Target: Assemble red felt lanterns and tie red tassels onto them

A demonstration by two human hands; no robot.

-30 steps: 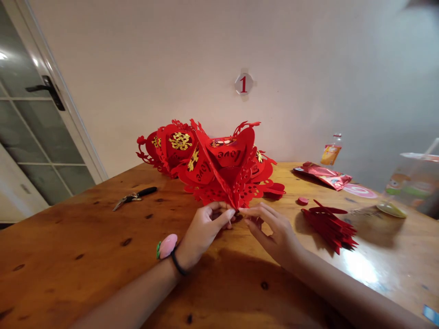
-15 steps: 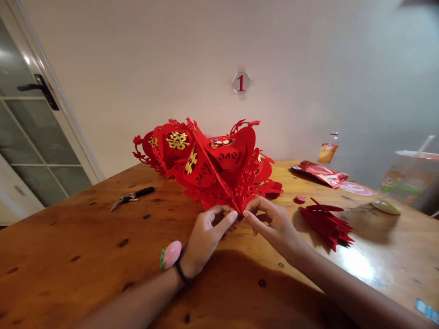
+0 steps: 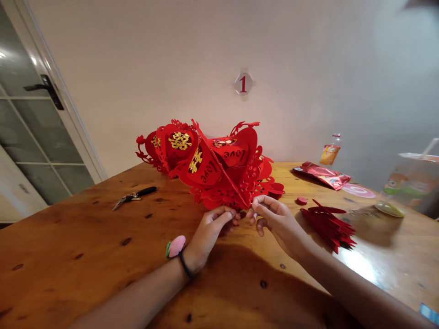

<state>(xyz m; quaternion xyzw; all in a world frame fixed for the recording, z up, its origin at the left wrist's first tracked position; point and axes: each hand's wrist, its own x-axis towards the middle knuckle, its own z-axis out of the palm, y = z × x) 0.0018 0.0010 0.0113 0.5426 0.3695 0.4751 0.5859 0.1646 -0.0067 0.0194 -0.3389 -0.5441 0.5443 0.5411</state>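
Note:
A large red cut-paper lantern with gold characters and "love" cut-outs lies on the wooden table. Its near pointed tip ends between my two hands. My left hand, with a black band and pink ornament at the wrist, has thumb and forefinger pinched just below the tip; what they hold is too small to make out. Right of the tip, my right hand pinches thumb and forefinger together at something thin, its other fingers curled loosely.
Keys lie at the left. To the right are folded red paper pieces, a small red disc, a red packet, a pink round card, a bottle and a clear cup.
My right hand has shifted slightly right and up, off the lantern's tip. My left fingertips have drawn a little away below it. The view has shifted slightly.

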